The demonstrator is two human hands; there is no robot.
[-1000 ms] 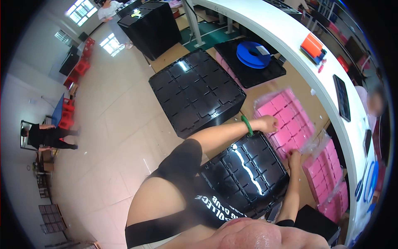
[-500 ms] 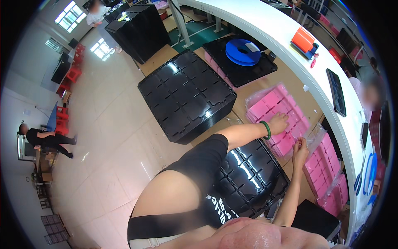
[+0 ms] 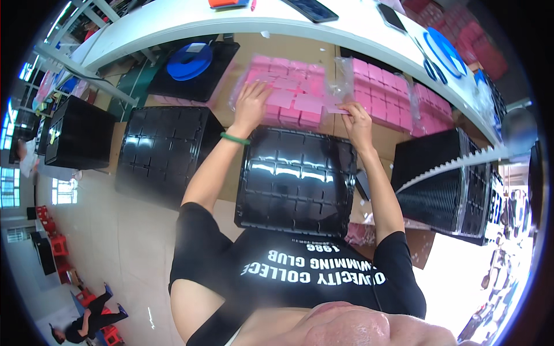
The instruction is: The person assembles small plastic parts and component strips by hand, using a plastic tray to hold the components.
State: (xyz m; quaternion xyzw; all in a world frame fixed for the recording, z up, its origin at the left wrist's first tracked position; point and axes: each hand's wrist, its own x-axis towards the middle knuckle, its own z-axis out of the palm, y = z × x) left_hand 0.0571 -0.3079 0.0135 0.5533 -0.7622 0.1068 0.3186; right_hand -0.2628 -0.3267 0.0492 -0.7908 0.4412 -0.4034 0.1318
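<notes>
A pink compartmented tray stack (image 3: 283, 115) lies beyond the front black tray stack (image 3: 297, 179), with clear plastic wrap around its left side. My left hand (image 3: 252, 105), below a green bangle (image 3: 235, 139), rests on the pink stack's left part with fingers apart. At the stack's right edge, my right hand (image 3: 358, 122) pinches a thin, pale pink piece (image 3: 333, 108) between thumb and fingers. Whether that piece is plastic film or part of a tray I cannot tell. Crumpled clear plastic (image 3: 344, 75) lies just beyond my right hand.
More wrapped pink trays (image 3: 381, 95) lie to the right. Black tray stacks stand left (image 3: 167, 144) and right (image 3: 433, 173). A blue reel (image 3: 189, 61) sits on a black tray at back left. A white bench (image 3: 231, 23) spans the far side, carrying phones and scissors (image 3: 434, 70).
My view has swung to the right, so the bench now runs across the far side. Both hands remain at the pink stack; the pale piece at my right fingertips shows more clearly.
</notes>
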